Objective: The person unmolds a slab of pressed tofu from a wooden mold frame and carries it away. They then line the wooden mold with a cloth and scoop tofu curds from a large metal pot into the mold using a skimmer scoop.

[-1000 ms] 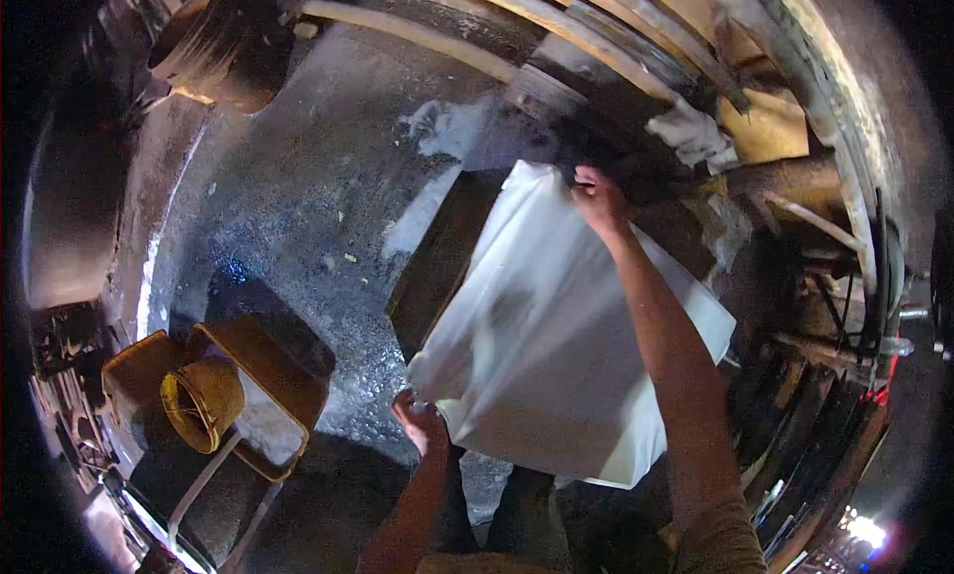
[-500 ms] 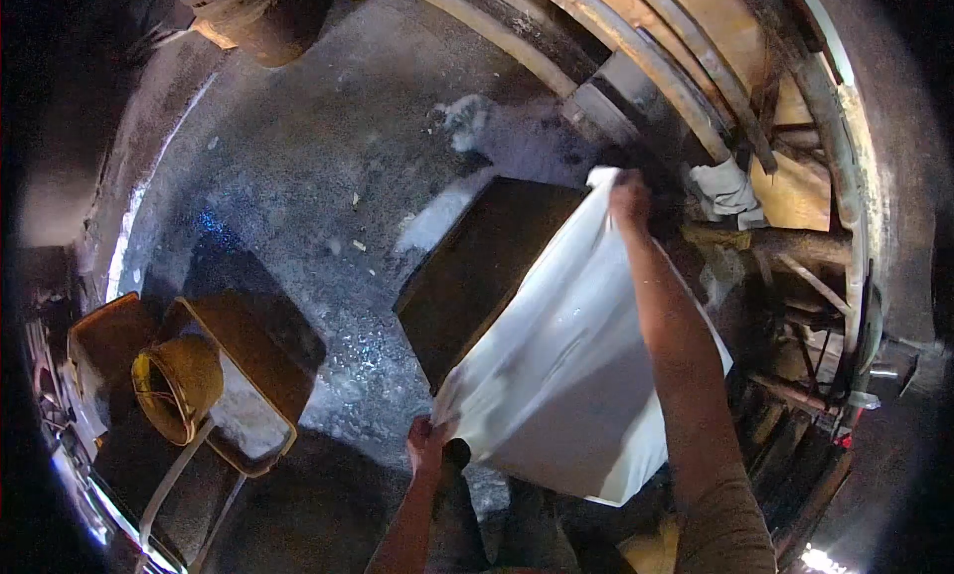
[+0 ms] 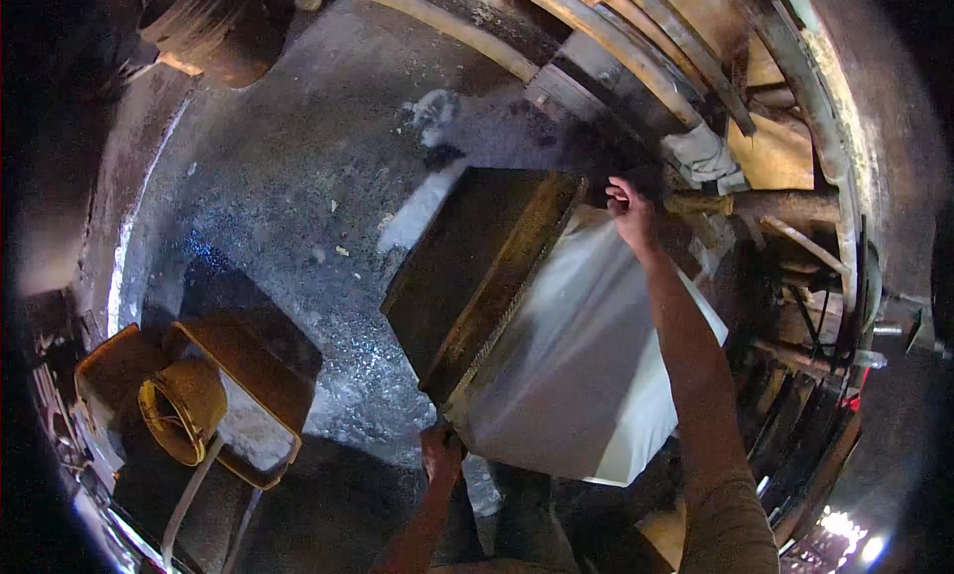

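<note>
A white sheet (image 3: 571, 375) lies over the near part of a dark, box-like form (image 3: 467, 266). Its brown long side or ledge (image 3: 512, 286) shows bare beside the sheet's far edge. My right hand (image 3: 633, 214) is just off the upper end of the box, near the sheet's top corner, its fingers loosely bent and apart with no cloth visible between them. At the lower corner, my left hand (image 3: 442, 455) is closed at the sheet's edge; its fingertips are partly hidden.
To the left stand a yellow bucket (image 3: 184, 410) and an open brown container (image 3: 263, 425) with whitish contents. Curved pipes and beams (image 3: 616, 57) run along the upper right, with a crumpled grey-white cloth (image 3: 706, 157) beside them. A large dark vessel (image 3: 224, 37) is at upper left.
The sheet's far edge has dropped back toward me, uncovering the brown side of the box. My right hand no longer visibly grips the top corner. My left hand has shifted slightly right and down.
</note>
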`<state>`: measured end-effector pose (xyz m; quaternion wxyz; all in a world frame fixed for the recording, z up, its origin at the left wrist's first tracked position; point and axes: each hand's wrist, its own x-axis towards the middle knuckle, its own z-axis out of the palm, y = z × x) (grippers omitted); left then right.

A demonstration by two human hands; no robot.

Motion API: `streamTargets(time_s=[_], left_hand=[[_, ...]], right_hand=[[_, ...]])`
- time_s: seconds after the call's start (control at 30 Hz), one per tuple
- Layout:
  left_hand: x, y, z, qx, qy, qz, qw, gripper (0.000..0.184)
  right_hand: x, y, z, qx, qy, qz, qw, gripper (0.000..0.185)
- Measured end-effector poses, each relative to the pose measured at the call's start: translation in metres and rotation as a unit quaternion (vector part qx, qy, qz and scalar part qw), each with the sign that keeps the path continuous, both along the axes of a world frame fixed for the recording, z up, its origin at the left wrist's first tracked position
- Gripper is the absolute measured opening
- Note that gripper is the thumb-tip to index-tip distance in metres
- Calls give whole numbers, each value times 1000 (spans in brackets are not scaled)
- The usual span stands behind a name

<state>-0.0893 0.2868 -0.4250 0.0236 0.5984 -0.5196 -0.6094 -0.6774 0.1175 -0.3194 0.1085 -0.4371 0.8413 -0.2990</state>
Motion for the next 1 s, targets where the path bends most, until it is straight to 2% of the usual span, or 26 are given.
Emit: streamTargets(time_s=[0.07,0.1,0.13,0.17,0.2,0.27,0.3,0.37,0.43,0.47,0.5,0.53,0.57,0.6,0.63,0.67,0.7,0.73,0.77,0.8,0.83,0.87,0.9,0.93,0.97,1.0], left_hand=[[1,-12,8,-16,-23,-44,999,21],[-4,-28,34,-97,-46,-63,992,21],[-10,-42,54,-179,-67,-82,978,21],[-12,-48,60,-185,-62,-91,976,21],[-9,-51,64,-35,-22,-38,998,21],[-7,-53,75,110,16,9,994,21],[-12,-50,82,64,70,14,995,20],[-10,-52,88,16,127,11,992,20],[0,-61,87,28,30,-72,997,18],[5,-65,89,21,30,-82,996,18],[8,-71,90,44,30,-42,998,18],[12,-74,92,69,29,-3,997,19],[18,-76,94,65,29,-13,997,19],[27,-79,92,119,7,18,993,19],[35,-79,89,172,-15,51,984,19],[41,-78,87,166,-11,43,985,19],[50,-76,83,184,94,112,972,18],[61,-74,78,202,197,176,943,17],[79,-75,62,201,199,162,945,17],[99,-79,41,293,195,189,917,16],[110,-85,34,381,188,212,880,15],[114,-88,43,381,186,190,885,15],[113,-86,51,344,217,131,904,17],[108,-92,56,327,238,87,910,18],[103,-98,62,308,258,46,915,20],[96,-112,65,396,184,2,900,22]], right_hand=[[5,26,5,-12,43,-37,998,19],[5,41,6,-22,88,-65,994,18],[5,58,7,12,18,-129,991,19],[-6,72,-6,7,21,-141,990,19],[-20,89,-26,6,-13,-133,991,20],[-27,89,-33,-1,-47,-131,990,21],[-22,74,-30,13,96,-110,989,18],[-17,48,-25,27,240,-96,966,16],[-26,31,-41,240,196,-57,949,17],[-31,23,-60,207,120,-107,965,16],[-23,14,-66,67,31,-126,989,16],[-15,5,-73,-79,-53,-128,987,16],[8,1,-70,-206,-97,-121,966,16],[33,-3,-66,-326,-135,-98,931,16],[62,0,-60,-298,-349,-126,880,23],[98,13,-33,-160,-99,-50,981,32],[135,26,-6,-56,188,-15,980,41],[172,52,15,-14,82,-11,997,48],[207,79,13,-65,83,-22,994,52],[255,113,-1,46,104,-57,992,52],[292,147,42,54,31,-70,996,49],[342,181,30,173,19,-79,982,47],[374,213,58,220,8,-35,975,45],[419,253,66,209,64,-55,974,45],[461,297,54,246,-24,-33,968,45],[484,329,79,268,-42,-32,962,46]])
